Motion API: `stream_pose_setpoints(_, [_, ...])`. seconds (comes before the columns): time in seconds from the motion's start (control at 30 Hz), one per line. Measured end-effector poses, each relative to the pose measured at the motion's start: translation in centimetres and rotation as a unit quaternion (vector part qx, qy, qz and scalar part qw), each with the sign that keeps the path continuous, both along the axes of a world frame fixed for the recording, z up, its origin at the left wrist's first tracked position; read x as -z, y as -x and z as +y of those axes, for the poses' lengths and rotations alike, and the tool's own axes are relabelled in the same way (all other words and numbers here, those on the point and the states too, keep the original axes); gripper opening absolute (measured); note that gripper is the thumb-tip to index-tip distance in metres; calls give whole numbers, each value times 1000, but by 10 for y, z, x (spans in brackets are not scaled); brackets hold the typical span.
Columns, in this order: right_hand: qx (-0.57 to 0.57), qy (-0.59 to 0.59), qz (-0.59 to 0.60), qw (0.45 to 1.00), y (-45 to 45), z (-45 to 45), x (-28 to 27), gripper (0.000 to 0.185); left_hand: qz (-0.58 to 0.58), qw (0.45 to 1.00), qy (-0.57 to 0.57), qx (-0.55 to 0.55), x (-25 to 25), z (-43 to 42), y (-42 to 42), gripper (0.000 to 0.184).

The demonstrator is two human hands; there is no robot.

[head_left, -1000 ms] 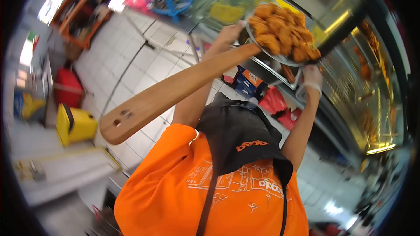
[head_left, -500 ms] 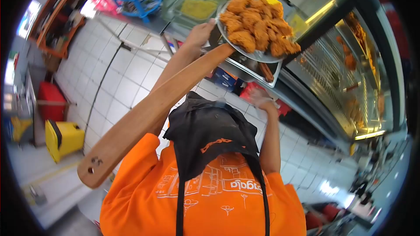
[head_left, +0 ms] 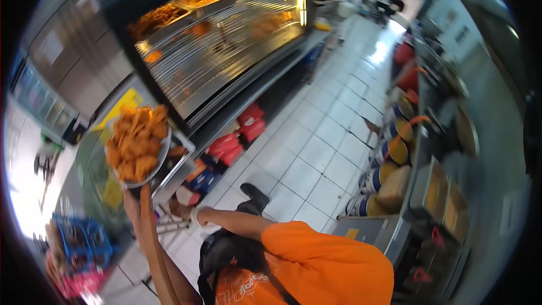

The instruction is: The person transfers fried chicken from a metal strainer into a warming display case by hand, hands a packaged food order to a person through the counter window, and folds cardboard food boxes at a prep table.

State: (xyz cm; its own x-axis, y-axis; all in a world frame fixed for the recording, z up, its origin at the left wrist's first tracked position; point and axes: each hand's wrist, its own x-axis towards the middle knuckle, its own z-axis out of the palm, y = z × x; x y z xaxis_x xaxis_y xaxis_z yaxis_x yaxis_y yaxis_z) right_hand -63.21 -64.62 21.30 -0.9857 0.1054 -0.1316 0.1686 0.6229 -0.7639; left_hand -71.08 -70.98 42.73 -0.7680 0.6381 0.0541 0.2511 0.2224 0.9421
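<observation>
A round, pale-rimmed dish (head_left: pixel 164 152) is heaped with golden-brown fried chicken (head_left: pixel 137 141) at the left. My left hand (head_left: pixel 131 202) is closed at the dish's lower edge, partly hidden by a long wooden handle (head_left: pixel 149 243). This handle runs from the dish's edge down toward me; whether it is joined to the dish I cannot tell. My right hand (head_left: pixel 182 210) is low in front of my dark apron (head_left: pixel 226 254), to the right of the wooden handle. Its fingers are blurred, and I see nothing held in it.
Beyond the dish stands a lit glass warming cabinet (head_left: pixel 220 39) with fried food on racks. Red bags (head_left: pixel 226 147) lie under the counter. A blue basket (head_left: pixel 84 237) is at lower left. White floor tiles (head_left: pixel 305 164) separate the cabinet from a right-hand counter with several large tins (head_left: pixel 372 183) beneath.
My view has turned right, so the dish now appears at the left and the right-hand counter has come into view. My right forearm now reaches across in front of me.
</observation>
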Motion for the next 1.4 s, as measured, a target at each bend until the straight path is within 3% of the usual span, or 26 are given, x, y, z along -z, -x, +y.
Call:
stream_pose_setpoints(0.17, [190,24,-74,979,-124,40,67,33,40,999,15,-15,27,-17,40,52])
stream_pose_setpoints(0.2, [231,18,-91,968,-164,44,85,33,-28,999,-18,-16,22,-18,33,53])
stream_pose_setpoints(0.23, [273,12,-116,955,-203,50,106,33,-95,994,-52,-22,18,-20,26,55])
stream_pose_setpoints(0.37, [431,-9,-213,877,-371,57,184,33,-40,998,-41,-37,-3,-11,-2,63])
stream_pose_setpoints(0.43, [474,-1,-290,832,-435,56,202,34,-84,995,-34,-46,4,-16,14,67])
stream_pose_setpoints(0.5, [450,12,-409,794,-470,69,174,33,-103,992,-48,-60,10,-17,14,69])
stream_pose_setpoints(0.57, [450,2,-420,788,-494,82,167,32,-116,988,-55,-90,0,-14,2,69])
stream_pose_setpoints(0.63, [483,12,-406,775,-495,92,157,29,-174,973,-94,-122,-14,-8,-12,68])
stream_pose_setpoints(0.73, [374,-126,-297,870,-469,135,151,23,-272,937,-169,-143,-14,-5,-18,67])
stream_pose_setpoints(0.8, [333,-218,-191,897,-431,175,131,18,-218,950,-146,-167,-12,-6,-21,66])
stream_pose_setpoints(0.87, [399,-139,-85,902,-380,222,133,24,-129,962,-101,-219,-22,4,-36,66])
stream_pose_setpoints(0.9, [387,-102,-62,914,-353,243,121,24,-183,952,-107,-219,-4,-11,-13,68])
stream_pose_setpoints(0.93, [374,-64,-37,924,-326,261,98,24,-157,953,-96,-241,2,-10,-11,65])
stream_pose_setpoints(1.0, [450,184,105,867,-279,271,-5,14,-104,950,-70,-286,13,-8,-7,72])
stream_pose_setpoints(1.03, [371,66,149,914,-254,290,6,15,-25,965,-32,-259,18,-15,-12,74])
stream_pose_setpoints(1.07, [285,-54,187,939,-232,306,14,16,-9,977,16,-215,-21,-7,-33,84])
stream_pose_setpoints(1.1, [312,51,110,942,-217,305,-25,18,10,984,62,-169,-59,1,-55,98])
stream_pose_setpoints(1.13, [334,154,32,929,-204,299,-90,20,52,982,63,-168,-43,-4,-44,97])
stream_pose_setpoints(1.2, [286,150,32,946,-188,296,-147,20,133,975,65,-163,3,-29,-14,94])
stream_pose_setpoints(1.27, [250,91,65,962,-182,290,-162,20,126,971,89,-183,-14,-14,-30,90])
stream_pose_setpoints(1.3, [235,99,111,961,-175,286,-150,21,155,963,114,-190,-8,-20,-28,89])
stream_pose_setpoints(1.33, [220,157,80,959,-178,284,-172,21,186,953,137,-197,-7,-21,-26,87])
stream_pose_setpoints(1.37, [224,177,67,956,-176,282,-178,21,132,959,143,-205,-8,-23,-26,83])
stream_pose_setpoints(1.4, [227,197,51,953,-176,280,-180,22,163,962,161,-149,-2,-35,-16,82])
